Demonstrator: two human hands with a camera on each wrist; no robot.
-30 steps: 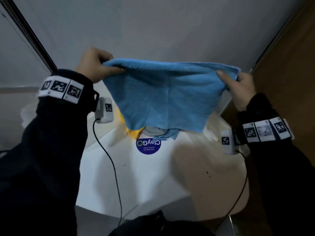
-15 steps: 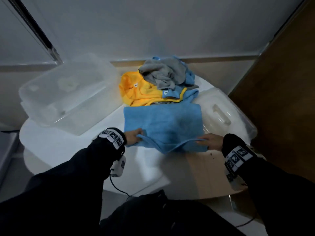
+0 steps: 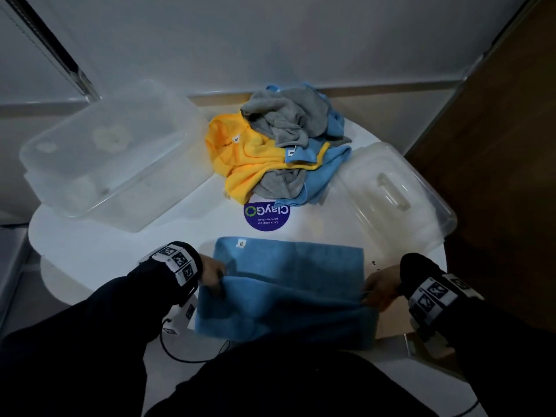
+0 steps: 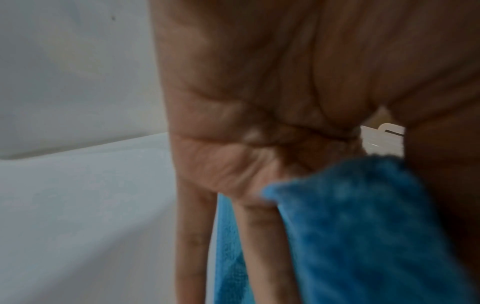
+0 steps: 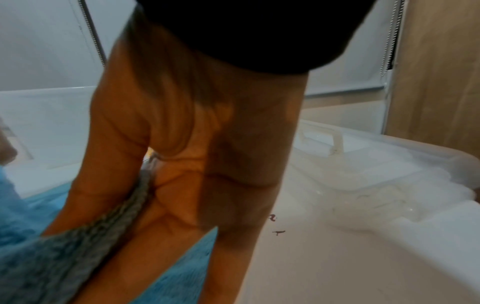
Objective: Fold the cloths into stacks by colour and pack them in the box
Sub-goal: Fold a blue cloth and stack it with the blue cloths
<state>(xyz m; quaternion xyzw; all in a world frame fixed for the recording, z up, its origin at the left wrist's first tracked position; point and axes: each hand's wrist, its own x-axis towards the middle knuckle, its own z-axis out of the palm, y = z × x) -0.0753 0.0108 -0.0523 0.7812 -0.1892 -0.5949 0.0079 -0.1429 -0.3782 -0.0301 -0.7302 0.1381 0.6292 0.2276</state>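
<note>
Both hands on one blue cloth (image 3: 288, 284) at the near edge of the worktop (image 3: 99, 254). My left hand (image 3: 210, 272) pinches its left side, thumb over a raised fold; the left wrist view shows cloth caught between thumb and fingers (image 4: 259, 236). My right hand (image 3: 380, 285) pinches the right side the same way, a cloth edge running across the palm in the right wrist view. The near half is lifted into a ridge between the two grips; the far half lies flat, its small tag up at the far left corner.

Progress, as I judge it: early. This looks like the first fold of the first cloth. No stacks anywhere. The box (image 3: 108, 164), clear plastic, sits at the far left edge of the worktop with no cloths in it. Its lid (image 3: 391, 194) lies at the right edge. The heap of unfolded cloths (image 3: 282, 145) waits at the far edge: yellow, grey, blue, all tangled. Everything there is left to sort, fold and pack.

Surface: white round worktop, with a round purple sticker (image 3: 266, 216) between heap and cloth, small dark marks near my right hand. Room: pale wall behind, brown wood panel on the right, dim light.
</note>
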